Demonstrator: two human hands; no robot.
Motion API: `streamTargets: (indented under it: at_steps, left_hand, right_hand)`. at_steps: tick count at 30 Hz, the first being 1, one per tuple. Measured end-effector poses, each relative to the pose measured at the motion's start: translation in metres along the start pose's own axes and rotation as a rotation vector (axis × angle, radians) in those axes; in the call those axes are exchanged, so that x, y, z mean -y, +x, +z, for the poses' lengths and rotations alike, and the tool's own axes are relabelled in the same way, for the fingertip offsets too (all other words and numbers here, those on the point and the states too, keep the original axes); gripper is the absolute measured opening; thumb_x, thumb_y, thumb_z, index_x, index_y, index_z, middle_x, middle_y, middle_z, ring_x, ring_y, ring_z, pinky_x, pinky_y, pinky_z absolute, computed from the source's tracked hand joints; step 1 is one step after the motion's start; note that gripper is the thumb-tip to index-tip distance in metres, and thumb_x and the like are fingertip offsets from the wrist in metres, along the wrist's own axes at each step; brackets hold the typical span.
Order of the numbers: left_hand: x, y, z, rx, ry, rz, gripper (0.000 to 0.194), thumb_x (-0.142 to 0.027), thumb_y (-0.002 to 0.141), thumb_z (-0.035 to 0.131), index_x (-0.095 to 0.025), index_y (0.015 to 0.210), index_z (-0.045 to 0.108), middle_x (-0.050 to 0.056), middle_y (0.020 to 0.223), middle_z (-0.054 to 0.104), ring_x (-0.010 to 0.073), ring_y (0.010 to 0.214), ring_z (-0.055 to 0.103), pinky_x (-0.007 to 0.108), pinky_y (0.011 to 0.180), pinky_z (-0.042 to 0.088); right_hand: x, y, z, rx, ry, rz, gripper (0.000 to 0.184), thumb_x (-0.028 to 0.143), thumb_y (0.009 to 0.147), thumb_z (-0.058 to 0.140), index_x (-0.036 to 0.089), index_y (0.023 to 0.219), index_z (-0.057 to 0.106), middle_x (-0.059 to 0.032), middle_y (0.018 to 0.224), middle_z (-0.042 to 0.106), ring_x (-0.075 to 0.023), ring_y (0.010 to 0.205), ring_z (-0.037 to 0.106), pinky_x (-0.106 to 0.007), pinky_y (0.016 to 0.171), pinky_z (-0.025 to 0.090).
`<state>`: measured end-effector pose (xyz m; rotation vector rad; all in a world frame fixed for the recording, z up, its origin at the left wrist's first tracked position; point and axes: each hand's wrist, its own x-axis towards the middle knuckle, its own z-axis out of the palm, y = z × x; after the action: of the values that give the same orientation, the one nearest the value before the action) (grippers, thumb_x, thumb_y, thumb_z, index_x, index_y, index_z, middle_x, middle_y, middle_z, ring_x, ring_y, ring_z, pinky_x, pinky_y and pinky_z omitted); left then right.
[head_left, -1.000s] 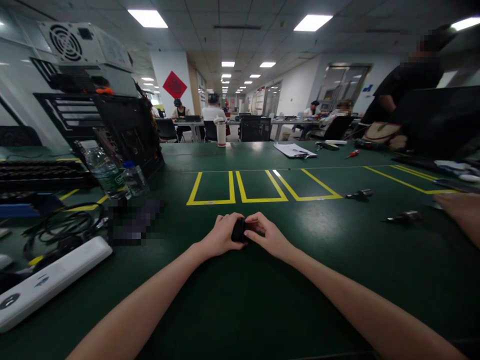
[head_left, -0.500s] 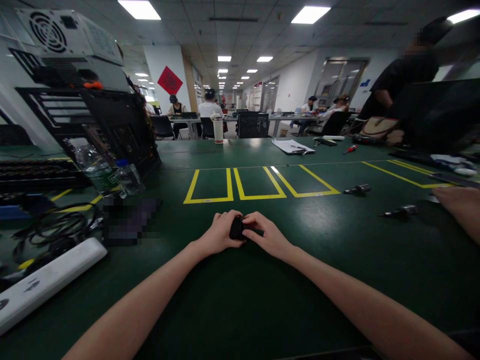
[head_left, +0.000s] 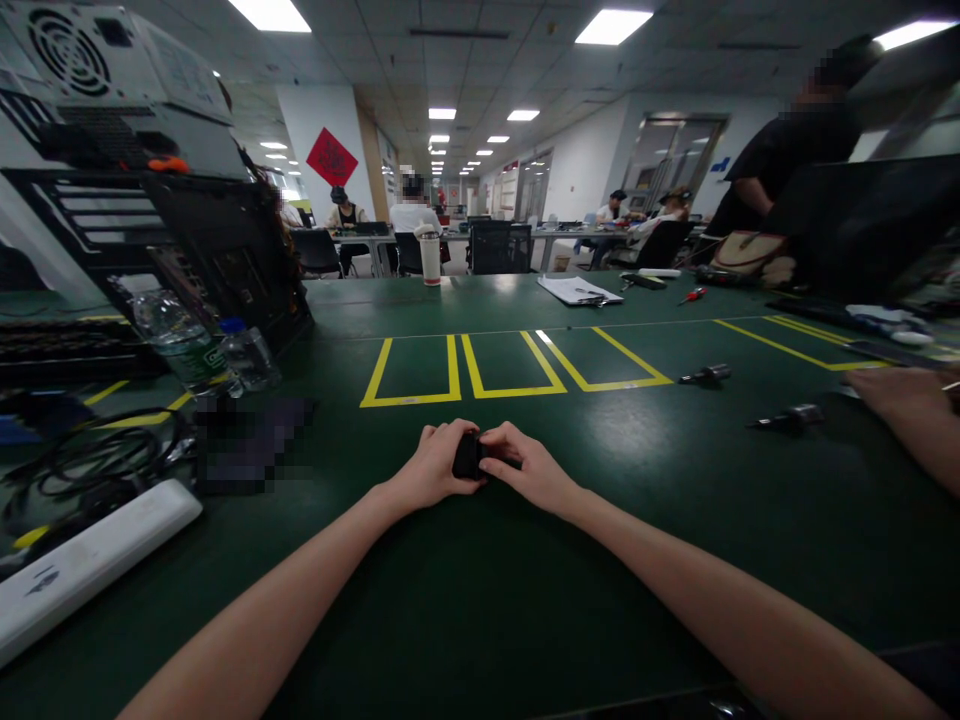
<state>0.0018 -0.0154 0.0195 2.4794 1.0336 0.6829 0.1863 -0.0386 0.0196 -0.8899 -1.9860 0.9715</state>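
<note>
A small black box-like object (head_left: pixel 466 457) is between my two hands, low over the green table (head_left: pixel 480 610). My left hand (head_left: pixel 439 462) is wrapped round its left side, thumb below and fingers on top. From the right, my right hand (head_left: pixel 521 463) pinches its edge between thumb and fingertips. The object's exact kind is too dark to make out, and my fingers hide part of it. Just beyond my hands lie yellow tape outlines (head_left: pixel 512 393) on the tabletop.
Two dark screwdriver-like bits (head_left: pixel 787 418) lie at right, near another person's hand (head_left: pixel 900 400). At left are a white power strip (head_left: pixel 97 565), black cables (head_left: pixel 90 470), plastic bottles (head_left: pixel 176 340) and an opened computer case (head_left: pixel 225 250). A clipboard (head_left: pixel 580 290) and a tumbler (head_left: pixel 430 260) stand farther back.
The whole view has shifted slightly, so things sit a little farther left. My hands keep nearly the same grip on the black object. The other person's hand at right shows more.
</note>
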Motion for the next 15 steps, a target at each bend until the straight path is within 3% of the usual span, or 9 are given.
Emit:
streamTargets:
  at_steps: [11, 15]
  left_hand:
    - [-0.0009, 0.0008, -0.0003, 0.0, 0.016, 0.008, 0.053, -0.03, 0.065, 0.066, -0.022, 0.109, 0.038, 0.004, 0.102, 0.051, 0.024, 0.094, 0.049, 0.037, 0.082, 0.031]
    - [-0.0009, 0.0009, -0.0003, -0.01, 0.019, 0.012, 0.053, -0.031, 0.065, 0.065, -0.021, 0.109, 0.038, 0.004, 0.102, 0.051, 0.0235, 0.093, 0.049, 0.037, 0.082, 0.031]
  right_hand:
    - [-0.0011, -0.0013, -0.0031, 0.002, -0.135, -0.022, 0.033, 0.017, 0.073, 0.059, 0.023, 0.104, 0.046, -0.0027, 0.108, 0.046, -0.0185, 0.102, 0.049, -0.041, 0.091, 0.042]
    - [0.0011, -0.0001, -0.0017, 0.01, -0.073, -0.014, 0.023, 0.019, 0.079, 0.052, 0.022, 0.102, 0.047, -0.0014, 0.101, 0.049, -0.0156, 0.096, 0.053, -0.037, 0.087, 0.045]
